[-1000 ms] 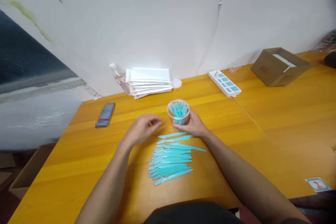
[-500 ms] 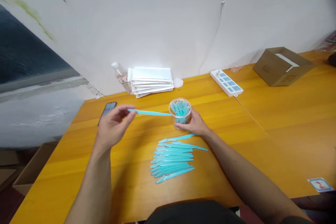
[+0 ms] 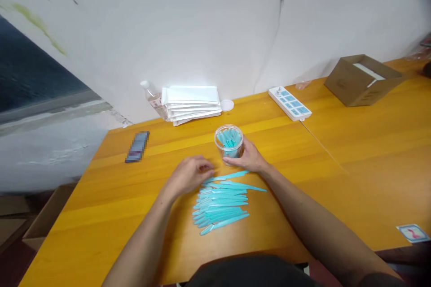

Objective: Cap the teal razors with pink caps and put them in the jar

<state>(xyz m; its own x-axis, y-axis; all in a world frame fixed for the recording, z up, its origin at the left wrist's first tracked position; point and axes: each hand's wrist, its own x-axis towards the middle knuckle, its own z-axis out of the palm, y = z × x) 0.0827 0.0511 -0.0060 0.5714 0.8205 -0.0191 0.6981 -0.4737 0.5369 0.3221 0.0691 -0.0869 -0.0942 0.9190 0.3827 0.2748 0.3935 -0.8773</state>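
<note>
My right hand (image 3: pixel 248 156) is wrapped round a clear plastic tub (image 3: pixel 229 126) from the right, which stands upright on the table. Slim turquoise eyebrow razors (image 3: pixel 230 138) stand bunched inside it. My left hand (image 3: pixel 191 174) is in front and left of the tub, thumb and forefinger pinched at the left end of the topmost loose eyebrow razor (image 3: pixel 232 176). That razor lies on the table; the fingertips partly hide its end. Below it, several more eyebrow razors (image 3: pixel 222 202) lie side by side in an overlapping row, roughly parallel.
Behind the tub are a stack of white packets (image 3: pixel 193 101), a bottle (image 3: pixel 155 101) and a round clear lid (image 3: pixel 226 105). A phone (image 3: pixel 137 147) lies on the left. A power strip (image 3: pixel 290 104) and an open cardboard box (image 3: pixel 363 80) stand back right, by the wall.
The razor my left hand held beside the tub is gone from the fingers. That hand has moved right and down to the loose row. My right hand stays on the tub.
</note>
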